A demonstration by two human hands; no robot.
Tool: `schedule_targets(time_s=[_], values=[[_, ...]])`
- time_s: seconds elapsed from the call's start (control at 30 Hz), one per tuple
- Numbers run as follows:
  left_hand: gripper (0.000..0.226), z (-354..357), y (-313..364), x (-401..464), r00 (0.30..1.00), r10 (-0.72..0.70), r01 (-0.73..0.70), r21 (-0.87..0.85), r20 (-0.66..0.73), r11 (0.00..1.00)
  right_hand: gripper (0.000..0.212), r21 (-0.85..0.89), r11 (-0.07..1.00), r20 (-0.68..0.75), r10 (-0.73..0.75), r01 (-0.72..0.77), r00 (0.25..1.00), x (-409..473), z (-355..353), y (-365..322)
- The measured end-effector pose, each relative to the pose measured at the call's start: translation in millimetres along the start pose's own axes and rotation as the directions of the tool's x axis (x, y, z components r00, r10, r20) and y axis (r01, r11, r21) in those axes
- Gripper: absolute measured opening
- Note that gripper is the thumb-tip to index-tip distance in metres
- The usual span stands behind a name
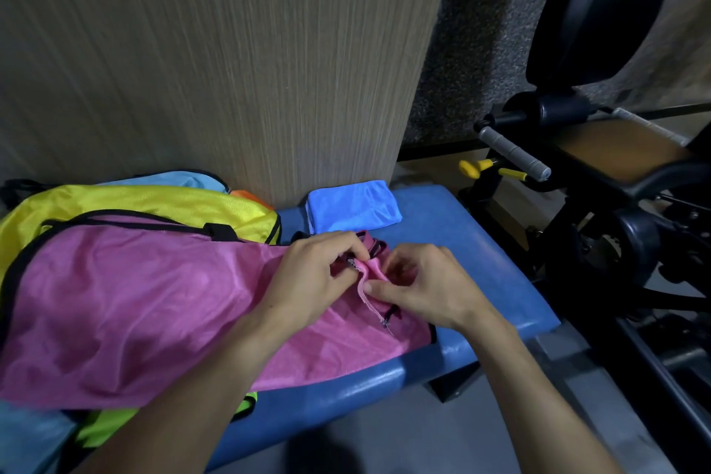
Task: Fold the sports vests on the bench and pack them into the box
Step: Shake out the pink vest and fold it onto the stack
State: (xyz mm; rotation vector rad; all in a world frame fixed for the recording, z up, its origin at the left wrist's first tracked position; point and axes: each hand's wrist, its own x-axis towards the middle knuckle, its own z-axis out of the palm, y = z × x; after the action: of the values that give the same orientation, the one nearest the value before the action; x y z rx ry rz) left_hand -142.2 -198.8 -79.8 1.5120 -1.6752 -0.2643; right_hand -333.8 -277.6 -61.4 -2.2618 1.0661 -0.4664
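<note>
From the head camera, looking down, a pink mesh vest (127,304) with black trim lay spread across the blue padded surface (473,254), covering most of its left part and hanging a little over the near edge. Both hands worked at the vest's right end. The left hand (315,273) had its fingers curled over a bunched fold of pink cloth and pinched it near a black strap. The right hand (427,289), just beside it and nearly touching, pinched the same hem between thumb and fingertips, where a raw stitched edge of the fabric stood up between the two hands.

Under the pink vest, a yellow vest (154,204) with black edging showed along the far side, and behind that peeked a light blue vest (181,179) and a sliver of orange cloth (246,196). At the near left, a lime green vest (104,427) hung below the pink one. A folded blue vest (354,206) sat as a neat square on the surface, against the foot of the wood-grain panel (231,50), just beyond the hands and apart from the pile.

To the right stood a black exercise machine (600,204) with a grey grip handle (513,152) and yellow knobs (471,168).
</note>
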Motion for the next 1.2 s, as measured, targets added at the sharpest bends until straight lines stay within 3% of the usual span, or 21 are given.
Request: schedule_targets(time_s=[0.1,0.2,0.27,0.33,0.47,0.53,0.77,0.9,1.07,1.2], values=[[0.026,0.0,-1.5,-0.4,1.000,0.004,-0.004,-0.013,0.008,1.000,0.009,-0.085,0.996,-0.048,-0.046,0.041,0.998,0.9,-3.2,3.5],[0.025,0.4,-0.3,-1.9,0.999,0.004,-0.002,-0.039,0.038,0.999,0.009,-0.100,0.988,-0.159,-0.130,0.115,0.979,0.7,-11.1,11.6],[0.024,1.5,3.4,-2.2,0.999,-0.012,0.015,-0.087,0.037,0.996,0.020,-0.068,0.983,-0.217,-0.181,0.170,0.959,-1.9,-16.8,13.4],[0.024,2.6,6.6,-0.8,0.999,-0.047,0.050,-0.154,0.025,0.987,0.032,-0.009,0.979,-0.253,-0.198,0.202,0.947,-4.4,-17.4,13.0],[0.023,6.3,12.5,2.2,0.995,-0.089,0.095,-0.166,0.042,0.981,0.039,0.376,0.916,-0.230,-0.051,0.137,0.972,-6.6,-14.6,12.5],[0.022,9.1,15.3,1.6,0.995,-0.083,0.089,-0.138,0.051,0.986,0.041,0.483,0.866,-0.218,-0.019,0.125,0.976,-7.8,-14.9,12.4],[0.019,14.0,23.7,2.0,1.000,-0.026,0.027,-0.106,0.014,0.994,0.025,0.498,0.860,-0.200,-0.013,0.113,0.980,-10.1,-14.9,14.3],[0.025,17.4,25.6,0.7,0.998,-0.055,0.055,-0.137,-0.001,0.989,0.019,0.403,0.903,-0.219,-0.062,0.148,0.974,-10.8,-13.2,13.1],[0.023,26.9,16.8,3.0,0.984,-0.120,0.141,-0.161,0.134,0.977,0.023,0.072,0.963,-0.279,-0.231,0.260,0.932,-13.9,-11.2,4.7],[0.012,22.1,12.8,4.2,0.987,-0.134,0.150,-0.223,0.083,0.963,0.027,-0.099,0.956,-0.252,-0.293,0.276,0.922,-12.1,-11.6,3.9]])
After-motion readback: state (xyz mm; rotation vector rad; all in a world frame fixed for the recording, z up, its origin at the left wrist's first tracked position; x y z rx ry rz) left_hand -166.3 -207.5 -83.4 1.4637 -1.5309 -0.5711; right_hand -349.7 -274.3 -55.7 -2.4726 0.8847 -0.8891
